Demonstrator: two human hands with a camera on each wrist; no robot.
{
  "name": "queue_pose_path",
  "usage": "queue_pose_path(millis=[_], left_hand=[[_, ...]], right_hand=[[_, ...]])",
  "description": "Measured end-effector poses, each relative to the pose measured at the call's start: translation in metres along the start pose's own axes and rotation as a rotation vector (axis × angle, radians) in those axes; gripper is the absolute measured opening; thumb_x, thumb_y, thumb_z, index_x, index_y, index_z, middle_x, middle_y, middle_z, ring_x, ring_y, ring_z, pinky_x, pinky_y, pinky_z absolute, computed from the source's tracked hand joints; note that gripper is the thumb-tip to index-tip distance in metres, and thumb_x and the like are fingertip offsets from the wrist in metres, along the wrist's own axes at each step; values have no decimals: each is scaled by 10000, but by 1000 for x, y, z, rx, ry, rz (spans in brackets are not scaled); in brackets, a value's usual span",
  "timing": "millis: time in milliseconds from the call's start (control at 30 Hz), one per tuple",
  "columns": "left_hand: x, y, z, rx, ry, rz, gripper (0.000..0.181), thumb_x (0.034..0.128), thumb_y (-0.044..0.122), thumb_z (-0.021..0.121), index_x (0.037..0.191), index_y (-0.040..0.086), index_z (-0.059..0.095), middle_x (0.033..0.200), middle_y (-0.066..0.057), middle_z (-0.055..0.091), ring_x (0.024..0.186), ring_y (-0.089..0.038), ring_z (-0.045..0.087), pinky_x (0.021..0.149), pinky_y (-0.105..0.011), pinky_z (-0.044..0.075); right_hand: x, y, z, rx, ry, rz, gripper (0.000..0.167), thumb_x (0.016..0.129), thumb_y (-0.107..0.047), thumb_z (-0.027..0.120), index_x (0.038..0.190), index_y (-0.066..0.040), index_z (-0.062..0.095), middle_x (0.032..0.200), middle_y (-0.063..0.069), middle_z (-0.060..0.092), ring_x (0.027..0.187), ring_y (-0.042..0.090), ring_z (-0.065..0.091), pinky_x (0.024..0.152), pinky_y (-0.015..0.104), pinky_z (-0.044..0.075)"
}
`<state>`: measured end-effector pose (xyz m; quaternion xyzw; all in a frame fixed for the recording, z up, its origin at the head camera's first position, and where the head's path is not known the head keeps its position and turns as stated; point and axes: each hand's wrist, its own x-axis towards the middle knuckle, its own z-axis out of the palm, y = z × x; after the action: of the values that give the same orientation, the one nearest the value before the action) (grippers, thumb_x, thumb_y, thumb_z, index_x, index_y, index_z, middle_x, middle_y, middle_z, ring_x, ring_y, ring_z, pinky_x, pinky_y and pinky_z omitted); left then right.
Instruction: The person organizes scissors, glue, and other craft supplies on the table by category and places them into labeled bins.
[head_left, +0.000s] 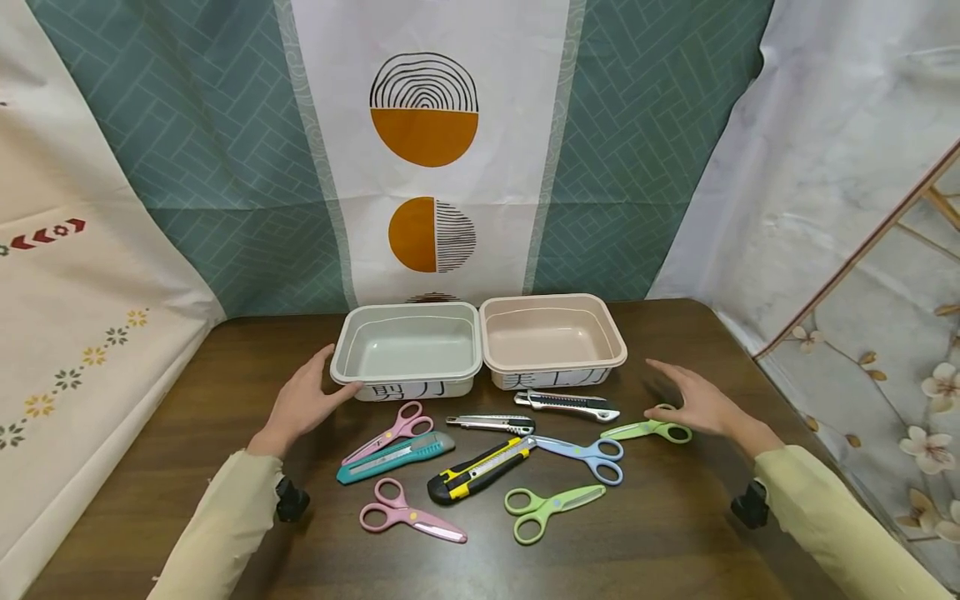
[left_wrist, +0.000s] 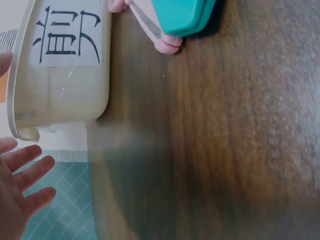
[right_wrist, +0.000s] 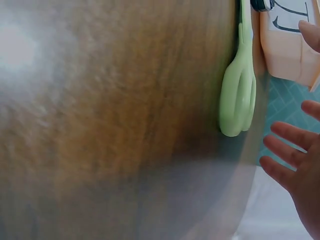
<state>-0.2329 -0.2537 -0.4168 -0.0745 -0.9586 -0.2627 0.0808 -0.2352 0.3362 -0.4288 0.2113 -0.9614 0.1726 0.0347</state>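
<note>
My left hand (head_left: 306,402) is spread at the near left corner of the pale grey-green bin (head_left: 406,310), holding nothing; whether it touches the rim I cannot tell. Over by the right side, my right hand (head_left: 702,402) hovers with fingers apart, nearest to a pair of green scissors (head_left: 651,428). A white and black utility knife (head_left: 567,404) and a small silver one (head_left: 491,423) lie before the bins. Around them are pink scissors (head_left: 397,432), a teal utility knife (head_left: 396,457), a yellow and black utility knife (head_left: 482,470) and blue scissors (head_left: 581,452).
A beige-pink bin (head_left: 553,367) stands directly right of the grey-green one, both with handwritten labels. Nearer to me lie another pair of pink scissors (head_left: 405,514) and another pair of green scissors (head_left: 551,506). Cloth hangs behind the brown table (head_left: 600,558) and at its sides.
</note>
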Motion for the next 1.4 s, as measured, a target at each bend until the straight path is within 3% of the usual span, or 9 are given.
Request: queue_pose_path(millis=[200,400,733,1167,1400], left_hand=[[0,0,3,-14,4,5,853,814,541,573,1388,-9,265,1351,-254,380,1203,-426,380,915,-586,323],[2,0,5,-12,3,-1,836,818,551,559,1386,8,274,1339,-243,401,1192,-413,400,904,-580,338],[2,1,5,-18,-12,-16,830,829,553,543,1389,9,263,1347,-243,390,1199,-414,392,912,-581,332],[0,2,4,-17,-6,-27,819,827,547,552,1379,5,286,1332,-248,407,1185,-419,405,907,-580,337],[2,3,4,-15,11,-16,807,828,532,560,1368,-14,313,1317,-248,426,1178,-418,410,916,-572,333]], right_hand=[[-8,1,5,52,18,9,828,710,-433,727,1329,6,396,1287,238,458,1133,413,452,882,552,350],[-15,0,9,66,54,-46,777,662,-381,773,1250,36,483,1175,216,545,1064,378,506,853,518,378],[-23,1,14,66,54,-48,731,615,-418,801,1160,12,573,1049,131,588,930,269,556,775,445,425],[-26,3,15,7,75,-113,514,613,-273,817,1019,-2,655,930,57,574,826,194,543,699,355,425],[-22,4,15,-21,51,-96,420,623,-250,802,953,-33,659,873,0,556,741,117,486,641,288,398]])
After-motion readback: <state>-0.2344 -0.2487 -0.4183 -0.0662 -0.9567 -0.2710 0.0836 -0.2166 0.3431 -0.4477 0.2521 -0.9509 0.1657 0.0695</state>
